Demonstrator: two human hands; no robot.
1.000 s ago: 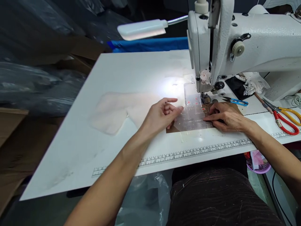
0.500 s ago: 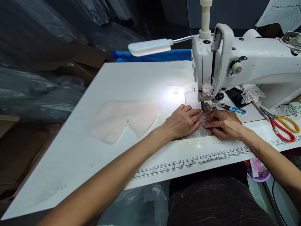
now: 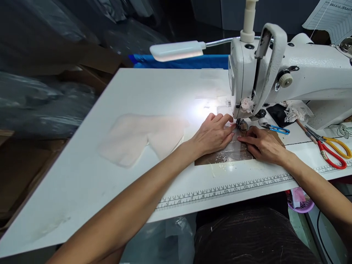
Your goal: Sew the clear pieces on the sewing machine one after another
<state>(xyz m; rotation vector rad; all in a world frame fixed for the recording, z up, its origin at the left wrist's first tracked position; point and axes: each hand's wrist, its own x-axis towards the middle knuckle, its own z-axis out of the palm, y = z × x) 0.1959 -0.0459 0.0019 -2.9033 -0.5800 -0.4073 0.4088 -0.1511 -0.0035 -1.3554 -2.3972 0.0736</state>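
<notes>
A white sewing machine (image 3: 258, 69) stands at the right, with its presser foot (image 3: 242, 124) low over the work. Just left of the foot, my left hand (image 3: 214, 134) has bent fingers closed on a thin sheer fabric (image 3: 232, 148). My right hand (image 3: 264, 146) is right of and nearer than the foot, thumb and index finger together at the fabric's edge. Beneath the sheer fabric lies a flat brown sheet (image 3: 206, 159). The fingertips partly hide the needle area. A pale pink cut fabric piece (image 3: 129, 137) lies flat to the left.
Blue thread snips (image 3: 276, 128) and red- and yellow-handled scissors (image 3: 330, 146) lie right of my right hand. Dark fabric with white lace (image 3: 293, 112) sits under the machine arm. A lamp (image 3: 177, 50) lights the white table (image 3: 82, 183), which has a printed ruler (image 3: 220, 194) along its front edge.
My left hand's fingers are more bent and raised, and more of the brown sheet shows below them. A small red mark between the hands is out of sight. The view has shifted slightly.
</notes>
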